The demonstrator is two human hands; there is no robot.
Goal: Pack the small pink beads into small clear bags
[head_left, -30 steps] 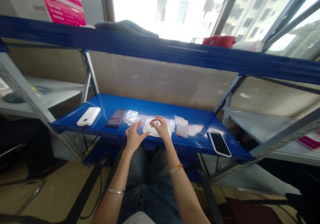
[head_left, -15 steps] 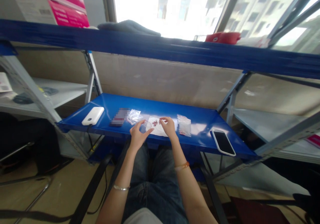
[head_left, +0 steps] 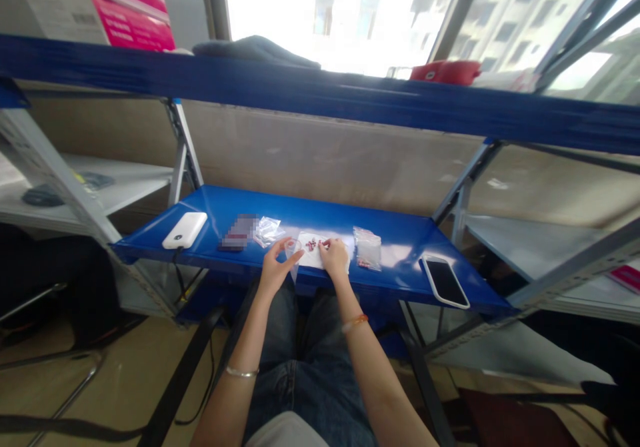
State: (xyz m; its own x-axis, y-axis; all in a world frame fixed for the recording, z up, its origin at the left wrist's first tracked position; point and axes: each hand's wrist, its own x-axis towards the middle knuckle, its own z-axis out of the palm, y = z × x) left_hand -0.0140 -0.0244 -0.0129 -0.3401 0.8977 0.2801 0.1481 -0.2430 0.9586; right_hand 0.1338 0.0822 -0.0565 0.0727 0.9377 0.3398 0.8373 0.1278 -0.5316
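My left hand (head_left: 277, 267) pinches a small clear plastic bag (head_left: 293, 254) at the near edge of the blue shelf (head_left: 400, 260). My right hand (head_left: 334, 258) rests with curled fingers on a white sheet (head_left: 313, 259). Small red beads (head_left: 313, 244) lie on that sheet just beyond its fingertips. Whether the right fingers hold a bead is too small to tell. A clear bag with red beads (head_left: 367, 248) lies to the right of my right hand. Another clear bag (head_left: 267, 230) lies to the left.
A white power bank (head_left: 185, 230) with a cable sits at the shelf's left end. A dark phone (head_left: 445, 282) lies at the right end. A blurred dark object (head_left: 239, 231) lies beside the left bag. An upper blue beam (head_left: 320, 97) carries pink boxes (head_left: 127, 7).
My right hand drew back from the beads toward the near edge of the sheet. My left hand closed its pinch on the clear bag, now hanging over the shelf edge.
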